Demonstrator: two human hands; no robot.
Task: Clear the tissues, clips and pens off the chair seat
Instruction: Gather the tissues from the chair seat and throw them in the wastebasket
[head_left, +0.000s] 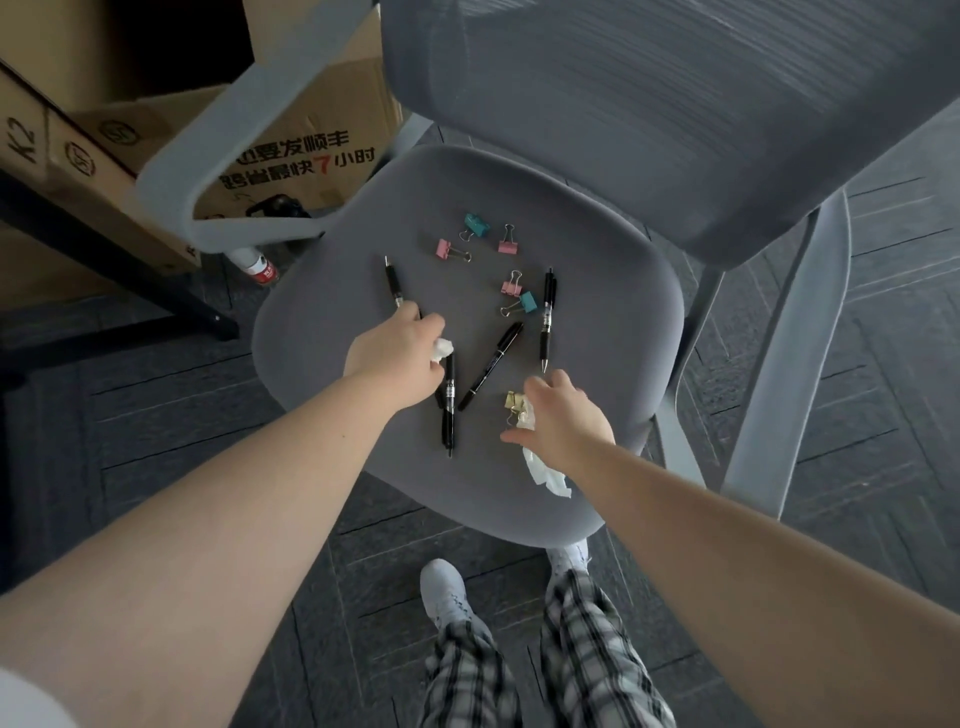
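The grey chair seat (597, 291) carries several black pens, among them one at the right (547, 306), one slanted in the middle (493, 364) and one at the upper left (393, 283). Pink and teal binder clips (506, 244) lie toward the back. My left hand (395, 358) is closed around a small crumpled tissue (441, 349), above another pen (448, 410). My right hand (563, 421) rests with spread fingers over a white tissue (545, 473) and a gold clip (515, 402); whether it grips them I cannot tell.
Cardboard boxes (291, 156) stand behind the left armrest (228, 130), with a small can (257, 265) on the floor. The mesh backrest (649, 104) rises at the far side. My shoes (441, 592) and checked trousers are below the seat's front edge.
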